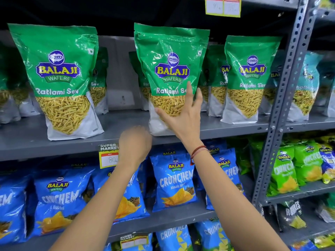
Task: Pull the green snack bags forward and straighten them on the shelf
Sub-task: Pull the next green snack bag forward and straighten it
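Observation:
Three green Ratlami Sev bags stand at the front of the grey shelf (54, 147): a left bag (58, 78), a middle bag (168, 69) and a right bag (248, 78). More green bags (216, 82) stand further back behind them. My right hand (183, 116) lies flat against the lower right front of the middle bag, fingers spread, thumb across the clear window. My left hand (135, 142) is blurred, just below and left of that bag's base at the shelf edge, and it holds nothing that I can see.
A yellow price tag (108, 155) hangs on the shelf edge beside my left hand. Blue Crunchem bags (174, 180) fill the shelves below. A perforated grey upright (282, 98) bounds the bay on the right, with light green bags (284, 171) beyond it.

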Motion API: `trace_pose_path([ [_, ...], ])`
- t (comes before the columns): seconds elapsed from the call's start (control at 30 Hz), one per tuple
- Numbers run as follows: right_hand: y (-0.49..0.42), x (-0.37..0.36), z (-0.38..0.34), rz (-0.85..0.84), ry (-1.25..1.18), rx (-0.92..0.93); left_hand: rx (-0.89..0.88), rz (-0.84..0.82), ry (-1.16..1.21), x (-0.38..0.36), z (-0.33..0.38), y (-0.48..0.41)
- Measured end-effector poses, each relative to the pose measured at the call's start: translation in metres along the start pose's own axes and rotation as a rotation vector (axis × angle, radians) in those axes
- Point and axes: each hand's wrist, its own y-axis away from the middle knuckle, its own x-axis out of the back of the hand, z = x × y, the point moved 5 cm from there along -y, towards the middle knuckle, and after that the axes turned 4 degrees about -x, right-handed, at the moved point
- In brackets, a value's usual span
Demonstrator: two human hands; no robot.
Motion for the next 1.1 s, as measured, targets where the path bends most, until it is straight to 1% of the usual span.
trace_pose_path([
  [0.07,0.002,0.001,0.018,0.016,-0.151,-0.061,0.001,-0.008,0.013,0.001,0.001,0.0],
  [0.1,0.001,0.0,0.027,-0.016,-0.233,-0.102,0.001,-0.014,0.024,0.002,0.001,0.0],
  [0.2,-0.003,-0.011,0.05,-0.237,-0.496,-0.224,0.017,-0.006,0.074,0.005,-0.001,0.0],
  [0.3,-0.013,-0.016,0.068,-0.466,-0.496,-0.237,0.083,-0.041,0.266,0.009,-0.006,-0.005],
  [0.33,-0.017,-0.016,0.072,-0.527,-0.49,-0.223,0.1,-0.084,0.341,0.009,-0.009,-0.008],
  [0.4,-0.024,-0.014,0.081,-0.625,-0.49,-0.213,0.097,-0.253,0.406,0.005,-0.011,-0.014],
  [0.47,-0.031,-0.012,0.087,-0.695,-0.488,-0.209,0.107,-0.409,0.493,0.002,-0.013,-0.018],
  [0.5,-0.033,-0.012,0.088,-0.72,-0.476,-0.203,0.116,-0.455,0.552,0.001,-0.013,-0.02],
  [0.53,-0.035,-0.012,0.087,-0.738,-0.464,-0.199,0.123,-0.483,0.608,0.0,-0.014,-0.022],
  [0.6,-0.036,-0.014,0.084,-0.759,-0.453,-0.193,0.121,-0.484,0.682,-0.002,-0.014,-0.029],
  [0.7,-0.035,-0.018,0.08,-0.751,-0.448,-0.174,0.094,-0.487,0.726,-0.006,-0.016,-0.037],
  [1.0,-0.038,-0.027,0.069,-0.785,-0.417,-0.158,0.112,-0.536,0.739,-0.022,-0.028,-0.049],
  [1.1,-0.039,-0.03,0.071,-0.784,-0.423,-0.162,0.132,-0.538,0.708,-0.023,-0.029,-0.049],
])
